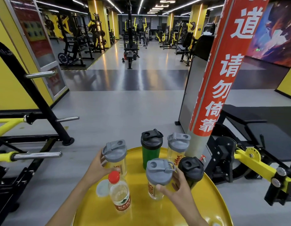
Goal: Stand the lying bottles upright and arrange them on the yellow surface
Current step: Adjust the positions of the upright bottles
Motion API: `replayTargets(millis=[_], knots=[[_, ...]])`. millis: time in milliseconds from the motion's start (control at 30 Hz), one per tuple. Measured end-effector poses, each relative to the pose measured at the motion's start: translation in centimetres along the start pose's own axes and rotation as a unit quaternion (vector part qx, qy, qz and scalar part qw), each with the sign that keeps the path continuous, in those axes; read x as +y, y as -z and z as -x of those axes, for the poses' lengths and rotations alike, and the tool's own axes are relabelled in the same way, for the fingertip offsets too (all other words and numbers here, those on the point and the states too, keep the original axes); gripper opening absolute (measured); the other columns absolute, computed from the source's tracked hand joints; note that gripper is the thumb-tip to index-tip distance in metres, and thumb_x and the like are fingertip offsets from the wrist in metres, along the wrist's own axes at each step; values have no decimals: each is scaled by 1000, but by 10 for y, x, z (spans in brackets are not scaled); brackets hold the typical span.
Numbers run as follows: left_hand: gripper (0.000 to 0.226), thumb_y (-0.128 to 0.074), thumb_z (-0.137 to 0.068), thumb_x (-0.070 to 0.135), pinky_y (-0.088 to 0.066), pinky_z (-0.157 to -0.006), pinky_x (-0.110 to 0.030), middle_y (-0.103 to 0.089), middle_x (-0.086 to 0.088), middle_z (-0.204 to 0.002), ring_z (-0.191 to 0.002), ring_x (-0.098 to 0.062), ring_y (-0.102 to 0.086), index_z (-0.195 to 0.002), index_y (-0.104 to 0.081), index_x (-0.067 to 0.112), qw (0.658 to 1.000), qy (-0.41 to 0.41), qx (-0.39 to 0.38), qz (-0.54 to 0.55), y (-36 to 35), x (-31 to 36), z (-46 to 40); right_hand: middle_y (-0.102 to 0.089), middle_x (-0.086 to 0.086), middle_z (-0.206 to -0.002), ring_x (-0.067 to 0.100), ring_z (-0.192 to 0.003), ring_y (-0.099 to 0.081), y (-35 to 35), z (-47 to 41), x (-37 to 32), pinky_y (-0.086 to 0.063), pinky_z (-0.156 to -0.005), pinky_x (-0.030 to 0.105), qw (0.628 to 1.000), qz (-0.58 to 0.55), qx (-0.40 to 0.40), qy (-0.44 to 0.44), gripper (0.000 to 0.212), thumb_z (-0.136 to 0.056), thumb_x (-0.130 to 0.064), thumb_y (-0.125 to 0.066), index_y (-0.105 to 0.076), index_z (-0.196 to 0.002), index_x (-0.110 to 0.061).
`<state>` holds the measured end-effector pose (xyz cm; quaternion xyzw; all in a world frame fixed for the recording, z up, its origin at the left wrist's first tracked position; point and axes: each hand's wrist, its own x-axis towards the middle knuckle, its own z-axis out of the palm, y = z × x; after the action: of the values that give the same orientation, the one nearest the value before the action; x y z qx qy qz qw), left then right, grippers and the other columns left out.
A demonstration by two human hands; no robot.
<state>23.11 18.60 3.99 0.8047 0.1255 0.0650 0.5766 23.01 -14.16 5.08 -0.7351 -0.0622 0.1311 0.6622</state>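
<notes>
1. The left hand (99, 168) is wrapped around the clear body of a grey-lidded shaker bottle (116, 156), fingers curled behind it and thumb in front. The bottle stands upright at the left rim of the yellow surface (141, 209). The right hand (177, 188) closes on a second grey-lidded shaker (158, 176), thumb on the near side and fingers on the far side, low on the clear wall beneath the lid; this one stands upright too, near the middle of the surface.

2. Handling, as a judgement: both shakers look like rigid, light plastic with smooth walls, so a grip round the body just under the lid should hold without slipping. Whether they hold anything I cannot tell; they look empty.

3. Just beside the left hand's thumb stands a water bottle with a red cap (119, 193), seemingly filled with clear liquid. It is thin-walled, so it will likely give under a squeeze and be heavier than the shakers.

4. Touching or just behind the right hand's fingers stands a black shaker (191, 170). Beyond the right-hand grip are a green shaker with a black lid (151, 149) and a third clear grey-lidded shaker (178, 145), both upright.

5. A pale round lid (102, 188) lies flat under the left wrist.

6. No bottle visible here lies on its side; what is left looks like spacing them out.
</notes>
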Motion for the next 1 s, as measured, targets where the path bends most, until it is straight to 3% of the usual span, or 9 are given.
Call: replayTargets(millis=[100,167,233,300,433,600,733,900,1000], knots=[[98,-83,-72,-7,-45,-100,-26,-49,12,-137,-128,-13,-49,-140,-31,40,1000,9,-5,-16,10,-2,11,-57,-20,-128,-1,-119,-53,-2,-1,-14,-43,-104,28,1000,-20,1,10,73,-68,-33,-88,-47,-128,-42],[89,-72,-81,-11,-40,-107,-37,-45,1,-145,-136,-24,-42,-149,-28,27,999,23,23,-2,18,-2,21,-61,-15,-128,4,-118,-57,-5,-2,-19,-50,-102,32,999,-36,23,-1,72,-69,-36,-86,-51,-132,-35],[77,-66,-86,-11,-40,-105,-38,-44,-7,-149,-138,-27,-42,-150,-32,16,997,34,65,14,27,-3,30,-62,-12,-128,6,-118,-58,-8,-2,-23,-53,-99,34,997,-51,53,3,75,-67,-43,-84,-53,-133,-31],[66,-62,-89,-10,-40,-102,-36,-49,-9,-147,-136,-27,-46,-146,-40,15,994,25,105,22,35,-1,39,-64,-10,-125,2,-113,-61,-11,-2,-28,-56,-92,28,994,-68,78,19,62,-74,-39,-80,-56,-130,-28],[49,-58,-93,-7,-39,-103,-35,-56,-8,-140,-129,-26,-53,-138,-50,10,986,-19,164,39,46,18,57,-69,-7,-110,-11,-93,-64,-16,-1,-38,-51,-71,9,990,-83,102,46,15,-95,-20,-62,-64,-109,-26],[40,-59,-95,0,-48,-96,-22,-62,-4,-132,-120,-17,-60,-132,-56,13,977,-73,191,54,45,49,73,-69,-18,-104,-11,-97,-63,-17,-1,-34,-51,-70,10,990,-92,105,25,16,-100,-22,-56,-65,-102,-35],[36,-60,-96,4,-48,-99,-24,-66,3,-128,-117,-7,-62,-129,-59,17,975,-98,190,54,38,66,76,-69,-15,-106,-12,-91,-65,-11,-3,-33,-53,-69,12,990,-107,96,-10,16,-101,-24,-53,-66,-106,-32],[33,-59,-95,2,-50,-99,-26,-67,2,-126,-114,-5,-64,-126,-60,16,974,-118,187,48,26,83,73,-66,-2,-122,7,-110,-60,-1,-12,-27,-51,-79,23,984,-137,74,-82,25,-102,-21,-51,-63,-124,-17],[32,-59,-95,3,-51,-97,-19,-68,2,-126,-115,-8,-64,-125,-61,16,976,-125,177,37,22,85,70,-60,-10,-129,11,-127,-53,2,-14,-27,-48,-91,23,994,-76,64,-41,35,-100,-31,-53,-56,-134,-22]])
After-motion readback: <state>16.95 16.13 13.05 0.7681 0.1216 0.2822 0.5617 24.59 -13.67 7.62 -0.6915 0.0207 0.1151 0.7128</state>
